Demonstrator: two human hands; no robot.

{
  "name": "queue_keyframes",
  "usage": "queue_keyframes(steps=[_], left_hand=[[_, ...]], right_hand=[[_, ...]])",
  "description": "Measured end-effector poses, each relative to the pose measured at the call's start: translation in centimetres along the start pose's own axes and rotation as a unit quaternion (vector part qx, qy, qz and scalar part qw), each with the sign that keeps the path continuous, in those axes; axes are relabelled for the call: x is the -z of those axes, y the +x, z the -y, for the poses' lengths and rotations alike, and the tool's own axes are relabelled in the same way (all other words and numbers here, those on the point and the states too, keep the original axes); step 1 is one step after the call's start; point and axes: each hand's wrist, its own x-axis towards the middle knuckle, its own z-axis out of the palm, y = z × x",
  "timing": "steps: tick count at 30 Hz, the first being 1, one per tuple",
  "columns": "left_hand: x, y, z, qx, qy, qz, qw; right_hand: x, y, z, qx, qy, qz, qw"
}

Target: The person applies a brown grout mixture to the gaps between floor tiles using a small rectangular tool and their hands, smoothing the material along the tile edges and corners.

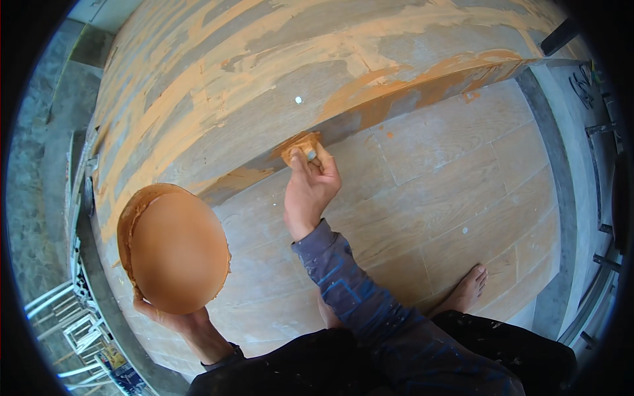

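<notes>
My left hand (177, 321) grips the underside of a round, orange-brown bowl (125, 228), its rim crusted with a grout-like paste. Whether paste fills its smooth inside I cannot tell. Farther forward, my right hand (313, 195) pinches a small spreader (301, 144) coated in the same paste, with a pale bit showing between the fingers. The spreader touches the upright face of a low step (343, 125), where fresh orange-brown paste is smeared. Above that face, the tiled upper surface (277, 86) carries many streaks of paste.
Wood-look tiles (422, 191) cover the lower level, where my bare foot (465, 290) stands at the right. A grey ledge (551, 145) and dark metal railing (601, 191) border the right side. Beyond the left edge, a white frame structure (82, 333) lies lower down.
</notes>
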Motion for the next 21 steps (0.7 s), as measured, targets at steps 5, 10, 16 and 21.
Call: queue_keyframes(steps=[5, 10, 16, 21], left_hand=[[0.2, 1.0, 0.4, -0.002, 0.006, 0.019, 1.000], [0.5, 1.5, 0.9, -0.005, 0.018, 0.010, 1.000], [2.5, 4.3, 1.5, -0.036, 0.038, 0.021, 0.998], [1.5, 4.3, 1.1, -0.014, 0.022, 0.005, 1.000]], right_hand=[[-0.6, -2.4, 1.7, 0.135, -0.116, 0.199, 0.964], [5.9, 5.3, 5.3, 0.609, -0.343, 0.187, 0.691], [6.9, 12.7, 5.2, 0.683, -0.393, 0.322, 0.525], [4.1, 14.2, 4.8, 0.714, -0.384, 0.330, 0.484]])
